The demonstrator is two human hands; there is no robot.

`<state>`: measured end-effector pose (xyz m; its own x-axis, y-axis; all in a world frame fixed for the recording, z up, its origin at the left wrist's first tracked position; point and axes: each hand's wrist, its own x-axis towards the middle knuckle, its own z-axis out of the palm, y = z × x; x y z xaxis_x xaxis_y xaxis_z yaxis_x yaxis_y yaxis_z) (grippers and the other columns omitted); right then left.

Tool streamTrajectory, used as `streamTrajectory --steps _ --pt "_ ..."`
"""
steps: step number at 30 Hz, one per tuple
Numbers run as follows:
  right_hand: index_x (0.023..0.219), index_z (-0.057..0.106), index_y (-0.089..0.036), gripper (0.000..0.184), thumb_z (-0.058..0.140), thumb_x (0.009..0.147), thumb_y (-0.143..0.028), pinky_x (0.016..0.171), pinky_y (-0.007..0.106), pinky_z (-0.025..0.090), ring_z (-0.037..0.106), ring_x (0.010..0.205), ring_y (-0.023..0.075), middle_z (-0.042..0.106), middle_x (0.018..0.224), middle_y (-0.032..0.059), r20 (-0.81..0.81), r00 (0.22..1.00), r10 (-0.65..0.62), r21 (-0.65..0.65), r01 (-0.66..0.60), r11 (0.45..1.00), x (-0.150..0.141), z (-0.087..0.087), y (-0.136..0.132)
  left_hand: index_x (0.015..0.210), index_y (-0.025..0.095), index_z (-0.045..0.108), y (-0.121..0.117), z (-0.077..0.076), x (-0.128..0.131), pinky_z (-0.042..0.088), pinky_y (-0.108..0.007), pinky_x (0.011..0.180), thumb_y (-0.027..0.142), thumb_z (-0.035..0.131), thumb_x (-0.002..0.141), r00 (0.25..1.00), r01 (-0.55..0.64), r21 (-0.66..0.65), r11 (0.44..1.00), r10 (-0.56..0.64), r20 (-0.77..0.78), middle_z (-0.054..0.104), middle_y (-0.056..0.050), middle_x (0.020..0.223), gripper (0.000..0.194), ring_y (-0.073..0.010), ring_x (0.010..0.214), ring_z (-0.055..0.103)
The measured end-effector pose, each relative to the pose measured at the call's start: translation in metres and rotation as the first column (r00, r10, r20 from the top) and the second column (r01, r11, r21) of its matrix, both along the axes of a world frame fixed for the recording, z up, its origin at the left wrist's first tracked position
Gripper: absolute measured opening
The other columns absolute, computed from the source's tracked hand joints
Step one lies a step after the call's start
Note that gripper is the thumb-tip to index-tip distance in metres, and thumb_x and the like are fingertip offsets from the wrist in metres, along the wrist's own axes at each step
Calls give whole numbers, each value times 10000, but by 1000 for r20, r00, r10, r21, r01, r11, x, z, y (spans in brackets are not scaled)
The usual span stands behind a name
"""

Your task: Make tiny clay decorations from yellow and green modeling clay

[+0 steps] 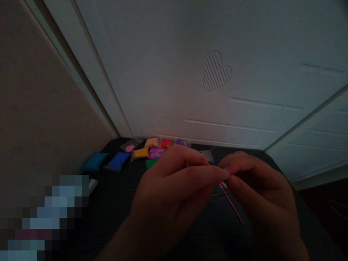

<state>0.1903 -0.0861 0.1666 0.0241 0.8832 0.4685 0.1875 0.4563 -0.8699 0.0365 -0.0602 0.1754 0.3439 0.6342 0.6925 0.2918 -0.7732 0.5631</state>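
My left hand (174, 185) and my right hand (263, 195) meet above the dark table (114, 217), their fingertips touching. Thumb and forefinger of each hand are pinched together. Whatever sits between the tips is too small and dark to make out. Below the fingers, a thin pink stick-like tool (233, 206) slants across the tabletop, its wider upper end partly covered by my hands. Behind my left hand lie small packets of what looks like modelling clay: a green packet (151, 164), a purple packet (156, 152) and a yellow packet (140, 152).
Farther left are a blue packet (117, 161) and a teal packet (95, 161). A clear bag with a pink piece (129, 148), a peach packet (151, 142) and a red packet (165, 143) lie against the white panel (174, 72). A pixelated object (51, 214) fills the lower left.
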Motion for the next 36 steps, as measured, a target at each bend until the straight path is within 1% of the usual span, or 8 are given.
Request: streamTrajectory --steps 9,12,16,23,27,33,36 --pt "768 563 -205 52 527 752 -172 606 248 413 525 695 125 554 735 -7 4 1000 -17 -36 17 999 -3 1 -2 897 257 610 2 -2 -1 458 -243 693 96 588 696 999 -17 59 998 19 -47 583 5 833 258 -128 786 549" --pt "765 562 -208 53 529 751 -168 602 246 408 521 690 122 548 733 -9 11 999 -34 -31 35 999 -4 2 -3 883 256 609 3 -2 -2 460 -251 697 104 596 691 998 -6 64 998 10 -69 589 5 823 245 -135 790 555" --pt "755 564 -209 61 537 742 -156 598 238 402 521 699 120 545 738 -14 17 1000 -16 -23 16 1000 -4 3 -2 875 249 604 3 -1 -2 462 -254 713 101 592 691 996 -8 80 997 15 -86 594 -1 831 237 -138 799 558" --pt "763 557 -213 54 526 758 -168 599 237 399 518 686 115 543 726 -20 6 1000 8 -64 -7 998 -3 3 -3 861 250 597 1 1 -2 465 -255 724 112 590 692 998 4 74 997 1 -69 599 2 822 218 -140 800 560" --pt "762 560 -214 43 530 759 -184 608 242 398 519 693 116 541 735 -21 0 1000 11 -99 -11 995 -2 2 -4 862 240 595 2 0 -1 453 -254 751 103 596 684 998 0 63 998 4 -65 597 4 825 225 -133 801 555" --pt "772 564 -218 43 530 760 -194 610 235 397 522 688 112 551 730 -27 8 999 47 -118 -46 992 -1 2 -2 845 233 589 3 -2 -1 445 -247 762 91 598 681 997 0 49 999 3 -71 595 13 819 217 -125 813 550" --pt "768 566 -216 35 538 756 -199 607 232 398 522 686 112 550 722 -25 14 999 39 -121 -37 992 -1 2 -2 837 238 592 3 -1 -2 449 -247 757 92 597 682 997 9 51 999 -5 -74 597 16 814 213 -125 807 553"
